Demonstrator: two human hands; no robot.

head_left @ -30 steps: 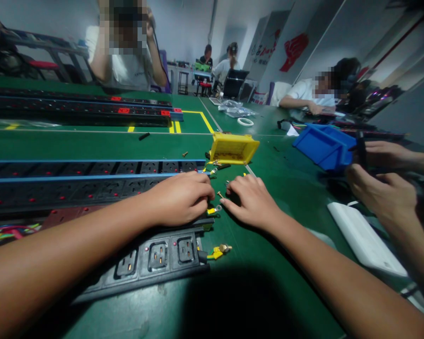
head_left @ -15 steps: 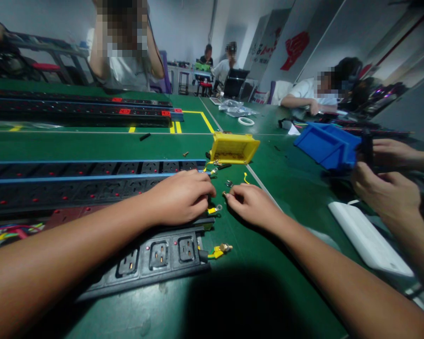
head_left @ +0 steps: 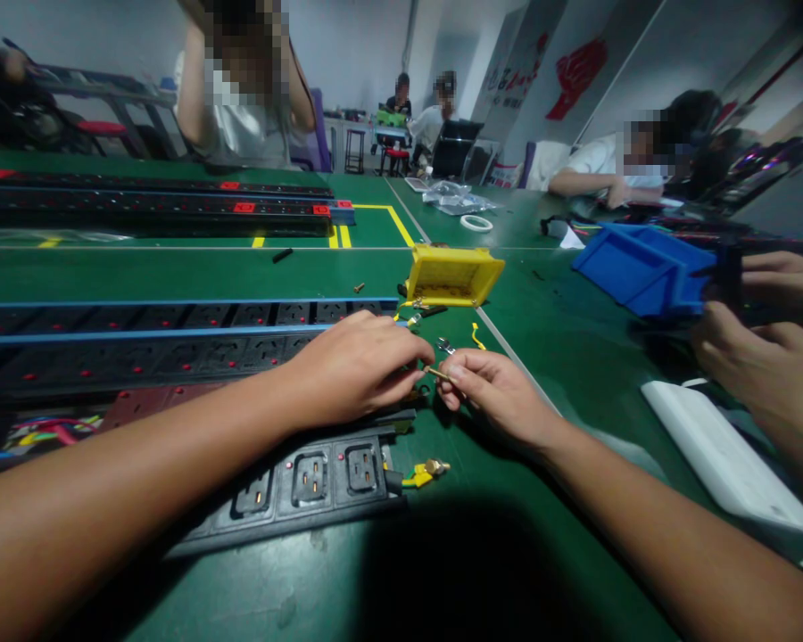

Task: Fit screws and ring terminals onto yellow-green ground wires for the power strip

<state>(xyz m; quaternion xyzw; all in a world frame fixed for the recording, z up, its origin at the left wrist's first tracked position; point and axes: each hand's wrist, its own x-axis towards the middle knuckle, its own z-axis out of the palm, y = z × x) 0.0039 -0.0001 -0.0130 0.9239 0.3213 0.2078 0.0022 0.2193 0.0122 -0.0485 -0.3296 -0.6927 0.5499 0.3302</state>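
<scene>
Between the thumb and fingers of my right hand [head_left: 485, 383] is a thin brass screw [head_left: 440, 373], its end pointing left. My left hand [head_left: 368, 361] has its fingers pinched together at that end of the screw; whatever they grip is too small to make out. Under my left forearm lie black socket strips, the nearest one [head_left: 335, 477] with a yellow-green wire and brass bolt [head_left: 432, 471] at its right end. A small metal terminal [head_left: 445, 345] rests just beyond my right hand.
A yellow bin [head_left: 451, 276] lies tipped on its side on the green table [head_left: 294, 593]. At the right are a blue bin [head_left: 642, 267], a white power strip [head_left: 729, 455] and another person's hands. More socket strips [head_left: 140, 214] lie at the back left.
My hands have come together at the screw, which my right hand has raised and shows more fully. The view has shifted slightly, and my left fingers now cover the ring terminal.
</scene>
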